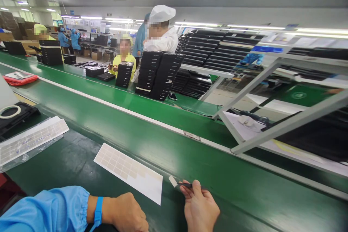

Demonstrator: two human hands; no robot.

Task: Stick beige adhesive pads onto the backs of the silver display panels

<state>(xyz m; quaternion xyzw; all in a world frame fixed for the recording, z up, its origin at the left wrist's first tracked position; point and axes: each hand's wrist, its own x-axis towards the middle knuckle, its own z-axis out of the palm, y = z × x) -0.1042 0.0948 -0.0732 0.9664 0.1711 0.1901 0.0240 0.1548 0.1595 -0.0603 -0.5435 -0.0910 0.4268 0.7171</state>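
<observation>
Hands: left hand [127, 213] curled on dark-green rubber-topped worktop [62, 159], grip unclear; right hand [199, 206] pinching thin black strip [187, 185], pale tab at tip; white label sheet [127, 172] near; light pinch could drop strip.

Factory assembly line [152, 130], green conveyor, stacked black trays [156, 76]

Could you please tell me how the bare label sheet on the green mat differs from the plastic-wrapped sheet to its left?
The bare label sheet lies directly on the mat; the plastic-wrapped sheet lies in clear film. The bare label sheet is nearer the left hand, the plastic-wrapped sheet nearer the view's edge. Only the plastic-wrapped sheet shows bluish marks. Both carry grids of small pale rectangles.
</observation>
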